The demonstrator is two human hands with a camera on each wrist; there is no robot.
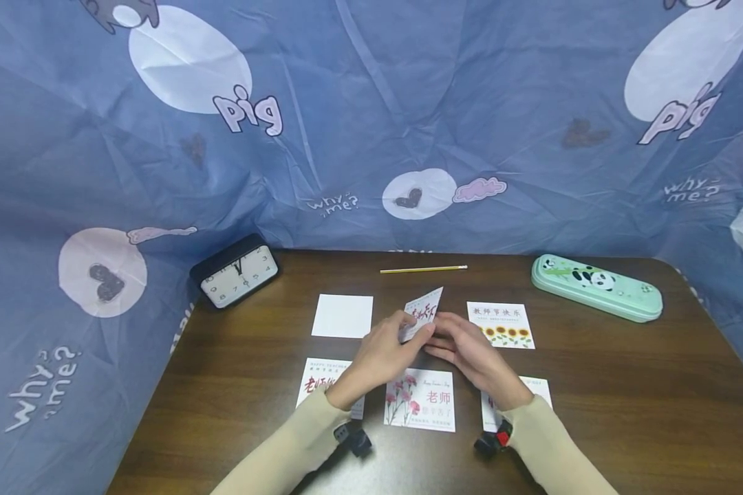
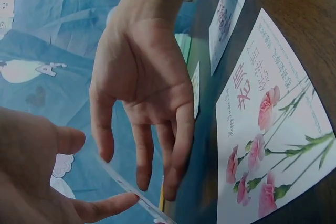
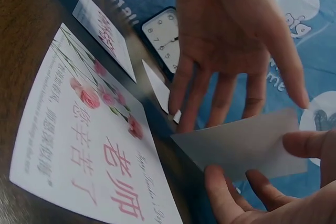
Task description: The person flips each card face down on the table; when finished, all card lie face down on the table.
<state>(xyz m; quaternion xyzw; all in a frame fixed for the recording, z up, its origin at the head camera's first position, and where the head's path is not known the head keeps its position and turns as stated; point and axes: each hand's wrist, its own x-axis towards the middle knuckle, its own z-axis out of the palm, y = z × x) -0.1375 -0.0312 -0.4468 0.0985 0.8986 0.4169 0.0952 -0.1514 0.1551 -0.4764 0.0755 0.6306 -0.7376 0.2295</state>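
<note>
A small card [image 1: 430, 300] with red Chinese lettering is raised and tilted above the table. My left hand [image 1: 380, 354] holds it between thumb and finger at its lower part. Its blank white back [image 3: 236, 142] faces the right wrist camera. My right hand [image 1: 470, 350] is at the card's right side, with fairly straight fingers touching or close to it. Around the hands lie a blank white card [image 1: 342, 316], a sunflower card [image 1: 501, 326], a carnation card [image 1: 436, 416], a red-lettered card [image 1: 312, 378] under the left forearm, and another card [image 1: 537, 392] partly hidden by the right wrist.
A yellow pencil [image 1: 424, 269] lies at the back of the brown table [image 1: 631, 399]. At the back left stands a black clock [image 1: 238, 275]. A mint-green pencil case [image 1: 597, 287] with pandas lies at the back right. Blue printed cloth [image 1: 322, 144] hangs behind the table.
</note>
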